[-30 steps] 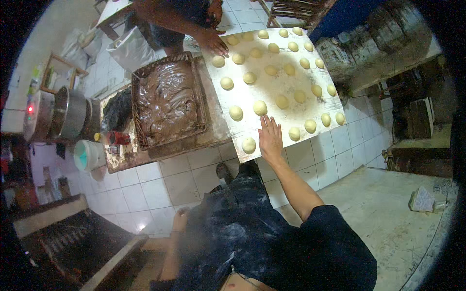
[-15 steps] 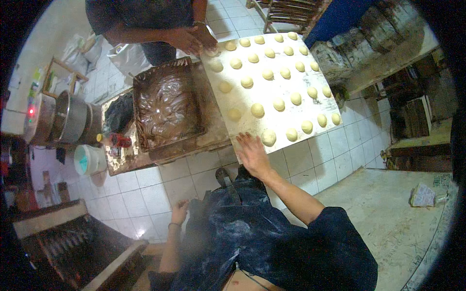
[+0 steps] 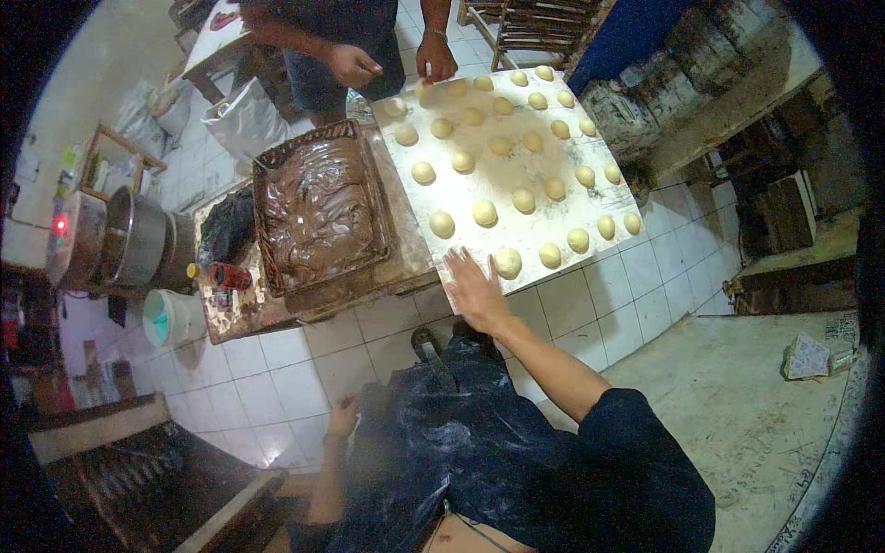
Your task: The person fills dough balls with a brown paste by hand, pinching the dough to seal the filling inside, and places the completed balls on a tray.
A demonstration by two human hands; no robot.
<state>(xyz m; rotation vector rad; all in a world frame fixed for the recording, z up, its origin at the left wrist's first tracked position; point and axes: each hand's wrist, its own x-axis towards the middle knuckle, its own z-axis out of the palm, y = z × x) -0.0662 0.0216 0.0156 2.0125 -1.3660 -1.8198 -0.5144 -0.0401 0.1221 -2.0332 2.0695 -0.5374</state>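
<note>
My right hand (image 3: 477, 290) lies with fingers spread on the near left corner of a pale board (image 3: 572, 207). Rows of round, pale yellow dough balls (image 3: 485, 213) sit spaced out over the board, one of them right beside my fingers. My left hand (image 3: 342, 417) hangs low at my left side, away from the board; its fingers are smeared by motion, and I see nothing in it. Left of the board, a dark rimmed tray (image 3: 383, 207) holds a glossy brown spread (image 3: 318, 212).
A co-worker's hands (image 3: 355, 66) are beyond the board's far left corner. A jar with a red label (image 3: 230, 276), a white bucket (image 3: 187, 318) and metal pots (image 3: 138, 235) stand at left. A wooden rack (image 3: 544, 28) is at the back, a pale worktop (image 3: 691, 405) at right.
The co-worker's hands have come off the board's far left corner and moved apart. A shadow now falls over the board's middle. My left hand has dropped slightly; my right hand stays on the corner.
</note>
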